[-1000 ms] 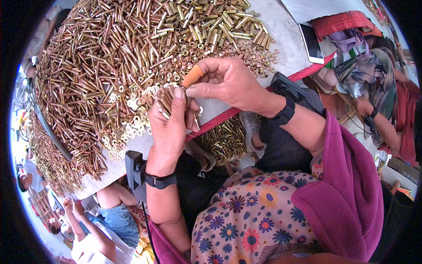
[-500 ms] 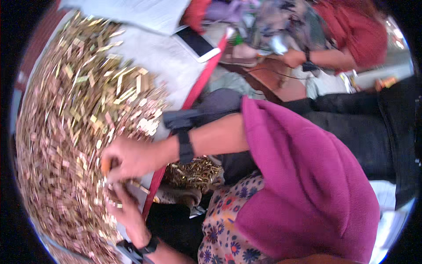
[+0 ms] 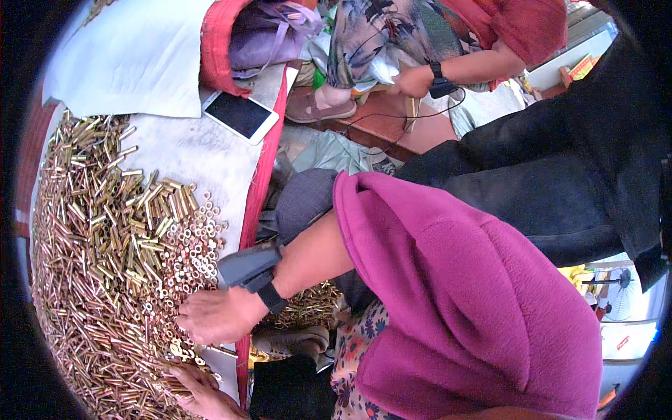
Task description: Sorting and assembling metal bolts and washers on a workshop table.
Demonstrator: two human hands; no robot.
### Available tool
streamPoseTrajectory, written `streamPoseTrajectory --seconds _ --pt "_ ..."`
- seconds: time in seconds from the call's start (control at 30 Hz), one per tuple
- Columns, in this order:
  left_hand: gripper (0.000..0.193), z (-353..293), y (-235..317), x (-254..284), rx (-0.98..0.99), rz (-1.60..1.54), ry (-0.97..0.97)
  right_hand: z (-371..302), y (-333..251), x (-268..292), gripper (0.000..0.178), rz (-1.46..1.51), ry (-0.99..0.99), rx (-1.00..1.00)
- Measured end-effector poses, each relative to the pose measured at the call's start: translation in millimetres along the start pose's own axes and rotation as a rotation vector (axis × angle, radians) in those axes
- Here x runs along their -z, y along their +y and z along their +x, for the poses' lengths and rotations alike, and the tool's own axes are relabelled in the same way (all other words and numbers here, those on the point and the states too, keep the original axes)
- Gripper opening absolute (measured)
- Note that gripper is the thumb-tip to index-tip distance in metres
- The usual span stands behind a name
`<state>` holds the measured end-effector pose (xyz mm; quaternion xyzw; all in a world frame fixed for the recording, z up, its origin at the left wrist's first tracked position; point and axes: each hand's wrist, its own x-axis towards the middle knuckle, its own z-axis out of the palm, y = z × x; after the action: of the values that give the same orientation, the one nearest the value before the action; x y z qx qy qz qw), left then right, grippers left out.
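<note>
My right hand (image 3: 222, 315), in a magenta sleeve with a dark band and box at the wrist, is over small brass rings (image 3: 198, 252). Its fingers curl down, and whatever they hold is hidden. Below it in the view, my left hand (image 3: 199, 393) lies with fingers stretched out on slim brass tubes (image 3: 105, 336) at the pile's near edge. Nothing shows in its grip. The tubes form a wide heap across the left. The rings gather at the heap's right side, and a few flat, pale brass pieces (image 3: 183, 351) lie between my two hands.
A white phone or tablet (image 3: 241, 117) lies on the pale work surface (image 3: 189, 150), which has a red edge (image 3: 269, 157). A white sheet (image 3: 133, 56) and a red bag (image 3: 217, 45) are beyond. Another person's hand (image 3: 414, 80) is at the upper middle. More brass pieces (image 3: 308, 308) lie below.
The view has shifted and sharpened. My right hand, raised in a pinch around something orange-brown before, is now lower with its back facing up. My left hand now lies flatter on the tubes.
</note>
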<state>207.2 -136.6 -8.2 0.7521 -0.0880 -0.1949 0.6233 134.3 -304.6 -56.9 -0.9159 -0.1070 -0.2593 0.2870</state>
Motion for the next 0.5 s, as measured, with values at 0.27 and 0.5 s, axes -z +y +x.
streamPoseTrajectory --seconds 0.27,0.5 --pt "0.023 3.3 -6.9 7.7 0.066 0.096 0.063 2.1 -5.8 5.4 0.019 0.005 -0.080 -0.034" --pt "0.044 -12.4 8.5 9.2 -0.076 0.232 0.098 4.8 -8.7 -20.2 0.019 0.082 -0.098 -0.025"
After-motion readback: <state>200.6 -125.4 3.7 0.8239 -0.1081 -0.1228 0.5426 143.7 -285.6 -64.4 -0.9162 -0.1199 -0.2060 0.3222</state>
